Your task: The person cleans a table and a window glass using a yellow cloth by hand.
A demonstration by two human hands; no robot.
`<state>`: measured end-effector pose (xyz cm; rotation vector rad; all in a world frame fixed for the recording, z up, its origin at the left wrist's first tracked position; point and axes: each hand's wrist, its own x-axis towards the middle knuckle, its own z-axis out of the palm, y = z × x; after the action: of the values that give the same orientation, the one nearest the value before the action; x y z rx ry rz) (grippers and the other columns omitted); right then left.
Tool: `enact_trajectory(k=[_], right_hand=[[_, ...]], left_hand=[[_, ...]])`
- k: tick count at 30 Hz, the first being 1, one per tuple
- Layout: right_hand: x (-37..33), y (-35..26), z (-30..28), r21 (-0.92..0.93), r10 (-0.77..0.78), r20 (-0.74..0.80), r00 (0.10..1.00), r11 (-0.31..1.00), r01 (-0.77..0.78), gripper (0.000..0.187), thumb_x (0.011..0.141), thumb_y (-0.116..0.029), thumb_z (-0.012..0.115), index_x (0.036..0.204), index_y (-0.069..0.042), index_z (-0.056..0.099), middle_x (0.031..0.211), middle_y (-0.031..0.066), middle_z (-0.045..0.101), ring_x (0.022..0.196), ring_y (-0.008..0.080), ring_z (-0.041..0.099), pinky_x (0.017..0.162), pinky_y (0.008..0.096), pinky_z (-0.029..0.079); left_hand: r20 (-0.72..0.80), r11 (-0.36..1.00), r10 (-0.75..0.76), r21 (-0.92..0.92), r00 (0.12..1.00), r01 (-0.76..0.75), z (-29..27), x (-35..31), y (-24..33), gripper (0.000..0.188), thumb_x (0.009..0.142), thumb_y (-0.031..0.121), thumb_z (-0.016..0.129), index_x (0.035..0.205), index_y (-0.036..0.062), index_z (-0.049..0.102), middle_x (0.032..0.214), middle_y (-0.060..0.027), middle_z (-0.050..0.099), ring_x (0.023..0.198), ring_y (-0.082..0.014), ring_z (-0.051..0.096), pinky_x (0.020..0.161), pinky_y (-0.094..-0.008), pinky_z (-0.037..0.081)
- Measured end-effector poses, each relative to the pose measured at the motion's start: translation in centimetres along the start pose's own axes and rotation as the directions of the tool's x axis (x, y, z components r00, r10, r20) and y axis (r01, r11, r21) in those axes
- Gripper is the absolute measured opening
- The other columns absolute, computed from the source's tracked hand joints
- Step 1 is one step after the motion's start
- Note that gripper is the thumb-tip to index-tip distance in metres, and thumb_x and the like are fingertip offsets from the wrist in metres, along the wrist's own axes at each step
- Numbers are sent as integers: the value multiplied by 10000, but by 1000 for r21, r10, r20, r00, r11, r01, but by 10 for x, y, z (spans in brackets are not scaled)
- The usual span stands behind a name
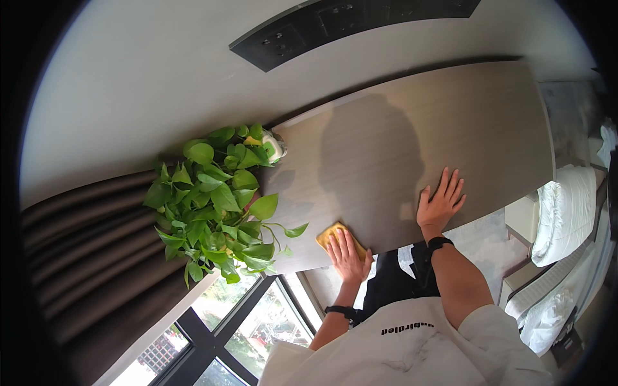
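Note:
A folded yellow cleaning cloth [331, 233] lies against the wood-grain tabletop [470, 122], close to its near edge. My left hand [347, 256] is on top of the cloth, fingers stretched over it and thumb along its right side, gripping it against the surface; the palm covers part of it. Further right, my right hand [441, 202] rests flat on the tabletop near the same edge, its fingers spread and holding nothing. Each wrist wears a dark band. A shadow falls across the middle of the tabletop.
A leafy green potted plant [222, 196] covers the table's left end, with a white-and-green package [273, 147] behind it. Brown curtains [96, 257] and a dark-framed window [219, 341] are at left. A black panel [347, 26] is on the wall; white bedding [566, 212] lies at right.

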<state>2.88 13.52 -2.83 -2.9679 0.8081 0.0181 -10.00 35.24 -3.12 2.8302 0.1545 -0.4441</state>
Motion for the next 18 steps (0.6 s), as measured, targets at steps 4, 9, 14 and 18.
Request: enact_trajectory(k=[4, 9, 14, 18], right_hand=[[-2, -1, 3, 9, 5, 16, 1000, 1000, -6, 651, 895, -343, 445, 1497, -189, 250, 1572, 63, 184, 1439, 299, 160, 1141, 537, 100], [-2, 2, 6, 27, -23, -43, 999, 999, 24, 643, 893, -336, 451, 1491, -186, 266, 1564, 66, 206, 1434, 306, 170, 1139, 541, 103], [-3, -2, 7, 25, -35, -52, 998, 999, 37, 635, 899, -345, 440, 1489, -182, 269, 1560, 71, 214, 1430, 312, 179, 1134, 548, 113], [-2, 2, 8, 36, -27, -73, 997, 999, 29, 627, 905, -357, 418, 1488, -179, 270, 1558, 76, 219, 1429, 314, 180, 1132, 553, 115]], left_hand=[[-17, 998, -57, -6, 998, 57, -1, 1, 1, 862, 850, 492, 504, 1477, -20, 207, 1534, -226, 199, 1425, -425, 126, 1153, -526, 92], [-198, 980, -178, -126, 964, 155, -26, 69, 3, 872, 861, 447, 521, 1476, -52, 155, 1543, -248, 142, 1433, -422, 88, 1161, -505, 61], [-303, 998, -60, -1, 951, 62, -51, 132, -18, 880, 853, 442, 543, 1473, -52, 162, 1550, -232, 134, 1436, -405, 99, 1165, -479, 79], [-196, 992, 126, 42, 972, -120, -70, 164, -27, 865, 865, 447, 531, 1481, -32, 158, 1560, -205, 118, 1443, -378, 94, 1171, -466, 79]])
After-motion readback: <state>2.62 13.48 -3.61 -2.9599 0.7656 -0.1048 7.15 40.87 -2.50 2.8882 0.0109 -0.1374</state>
